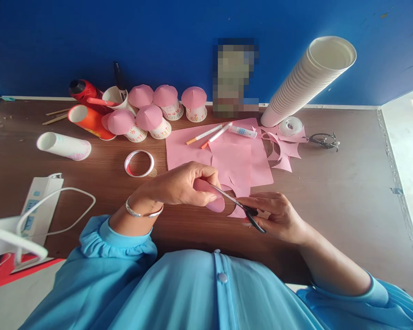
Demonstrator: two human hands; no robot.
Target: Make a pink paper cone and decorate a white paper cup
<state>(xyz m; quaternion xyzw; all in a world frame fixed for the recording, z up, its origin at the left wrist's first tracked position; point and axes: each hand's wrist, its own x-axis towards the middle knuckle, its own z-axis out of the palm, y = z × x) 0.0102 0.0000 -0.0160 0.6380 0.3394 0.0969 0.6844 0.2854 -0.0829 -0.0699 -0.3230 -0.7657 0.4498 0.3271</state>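
Observation:
My left hand [189, 185] pinches a rounded piece of pink paper [217, 203] over the table's front part. Fingers of my right hand [278, 215] are wrapped round the handles of black-handled scissors [253, 217]. The blades reach left to the pink piece, at my left fingertips. Whether they cut into it I cannot tell. Beyond my hands lie pink paper sheets [189, 153], one with curved cut-outs along its edge. Two markers [206, 133] and a glue stick [242, 132] rest on these sheets.
Several decorated paper cups with pink cone tops [148, 118] stand at the back left, near a red glue gun [89, 94]. A tall stack of white cups [308, 82] leans right, beside pink scraps [287, 149]. A tape roll [139, 163] and a power strip [37, 206] lie left.

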